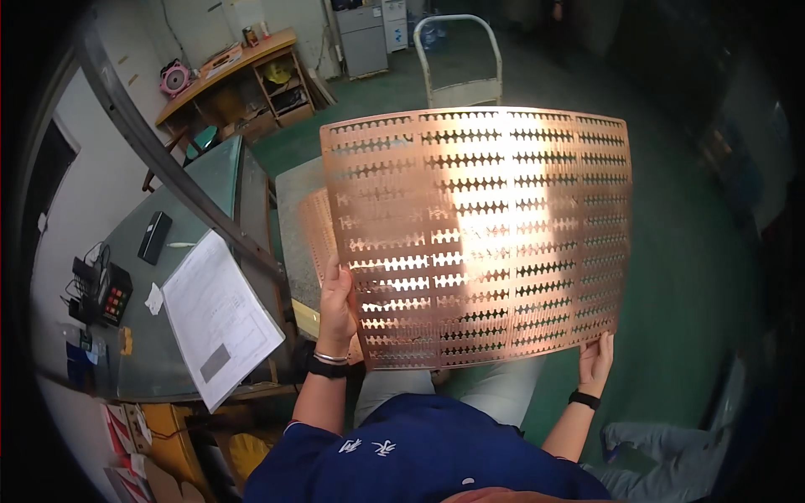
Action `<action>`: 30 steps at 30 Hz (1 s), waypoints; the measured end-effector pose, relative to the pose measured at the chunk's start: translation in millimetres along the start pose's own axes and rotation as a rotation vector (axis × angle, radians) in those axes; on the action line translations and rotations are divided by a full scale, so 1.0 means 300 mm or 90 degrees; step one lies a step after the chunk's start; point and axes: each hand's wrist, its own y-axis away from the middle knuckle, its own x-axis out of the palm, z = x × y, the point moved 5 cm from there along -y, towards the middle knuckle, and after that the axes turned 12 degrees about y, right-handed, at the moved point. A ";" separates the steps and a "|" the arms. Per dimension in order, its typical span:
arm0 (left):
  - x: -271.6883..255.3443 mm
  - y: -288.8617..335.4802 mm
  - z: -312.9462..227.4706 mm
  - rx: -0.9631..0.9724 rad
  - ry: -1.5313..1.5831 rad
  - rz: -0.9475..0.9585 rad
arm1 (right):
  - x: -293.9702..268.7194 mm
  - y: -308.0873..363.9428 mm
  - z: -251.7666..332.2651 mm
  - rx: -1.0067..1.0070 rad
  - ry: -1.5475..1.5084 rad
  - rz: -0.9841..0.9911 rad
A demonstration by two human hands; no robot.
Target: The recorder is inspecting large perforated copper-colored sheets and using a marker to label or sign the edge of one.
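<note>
A large copper-coloured sheet, cut through with rows of toothed slots, is raised in front of me and tilted toward my view. My left hand grips its left edge low down, thumb on the near face. At the lower right corner my right hand holds the edge, its fingers partly behind the sheet. Bright light glares off the middle and upper right of the metal. Behind its left edge, more perforated copper sheet lies on a grey surface, mostly hidden.
On my left stands a glass-topped desk with papers, a black case and a keypad device. A metal post slants across there. Ahead are a trolley handle and a wooden desk. Someone's grey-clad leg shows at lower right.
</note>
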 end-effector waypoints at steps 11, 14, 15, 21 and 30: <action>-0.040 -0.040 0.090 -0.148 0.000 -0.034 | -0.058 -0.015 -0.013 -0.013 -0.079 -0.091; -0.047 -0.065 0.139 -0.193 -0.024 -0.016 | -0.110 -0.040 -0.048 -0.051 -0.088 -0.122; -0.061 -0.073 0.157 -0.235 -0.024 0.001 | -0.119 -0.043 -0.058 -0.039 -0.080 -0.170; -0.196 -0.046 0.177 -0.338 -0.319 -0.066 | -0.139 -0.167 -0.146 -0.058 -0.182 -0.017; -0.377 0.098 0.121 -0.319 -0.243 -0.219 | 0.157 -0.511 -0.276 -0.042 -0.217 -0.269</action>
